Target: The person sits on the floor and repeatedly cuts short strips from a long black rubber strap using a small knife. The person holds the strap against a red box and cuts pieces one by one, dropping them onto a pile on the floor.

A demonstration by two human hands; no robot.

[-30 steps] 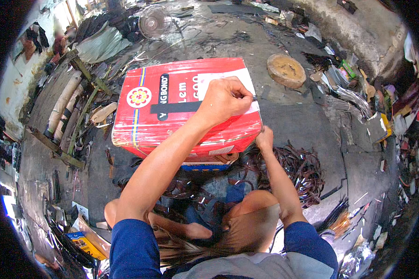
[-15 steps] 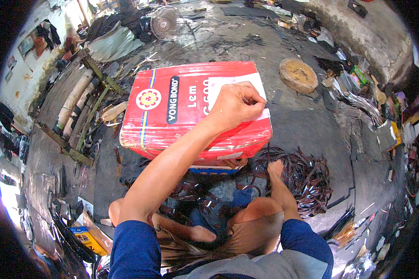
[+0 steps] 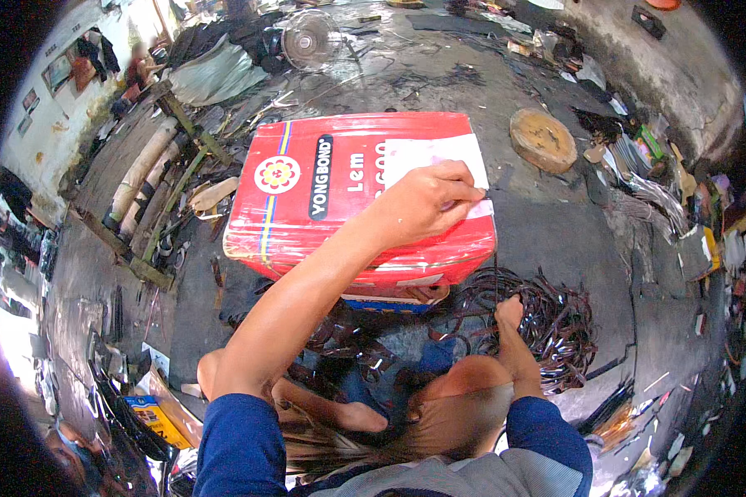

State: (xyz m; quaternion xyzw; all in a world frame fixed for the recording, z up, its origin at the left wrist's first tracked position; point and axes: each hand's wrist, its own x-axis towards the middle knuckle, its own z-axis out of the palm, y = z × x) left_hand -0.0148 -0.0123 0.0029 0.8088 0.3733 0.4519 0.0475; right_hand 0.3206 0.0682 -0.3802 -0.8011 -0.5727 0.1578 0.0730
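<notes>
My left hand rests over the right part of a red carton. Its fingers are pinched together at the edge of a white paper sheet lying on the carton; what they hold, if anything, is too small to name. A small pale scrap shows just below the fingertips. Down to the right, my right hand is closed at the left side of a tangled heap of glossy dark brown strips, its fingers seemingly wrapped round some of them. Beneath the red carton, part of a blue box shows.
A round wooden block sits on the floor beyond the carton to the right. Poles and a wooden frame lie at the left, with a fan farther back. Scraps and bundled strips line the right side. My bent legs are close below.
The whole view has shifted slightly, so the carton and strips appear farther right. My left hand stays pinched at the paper, and my right hand stays closed at the strips.
</notes>
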